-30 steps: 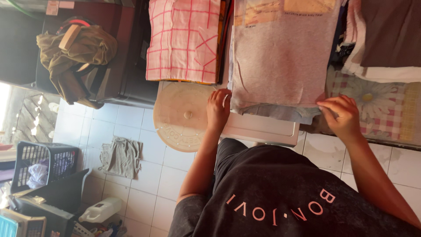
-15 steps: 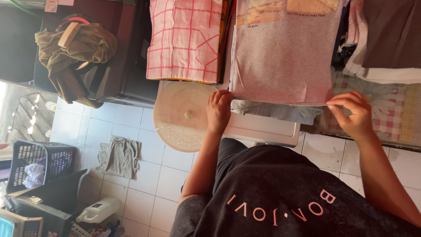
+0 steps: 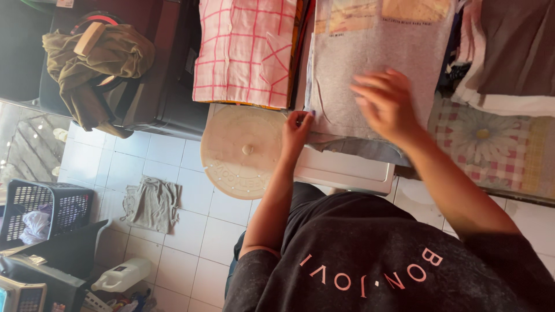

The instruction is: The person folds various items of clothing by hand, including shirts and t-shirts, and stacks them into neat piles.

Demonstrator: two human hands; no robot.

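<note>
Pink checked cloth (image 3: 243, 55) — beside grey shirt (image 3: 370, 69)

The grey shirt (image 3: 376, 63) is hemmed in by the pink checked cloth (image 3: 243, 52) and the folded stack (image 3: 509, 58); its near edge lies open.

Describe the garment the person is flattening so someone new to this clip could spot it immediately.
Start at the white appliance top in front of the person. On it lies a grey T-shirt, with the right hand spread flat on it and the left hand pinching its near corner. Unlike the pink checked cloth beside it, it is plain grey with a sandy picture print at its far end.
</note>
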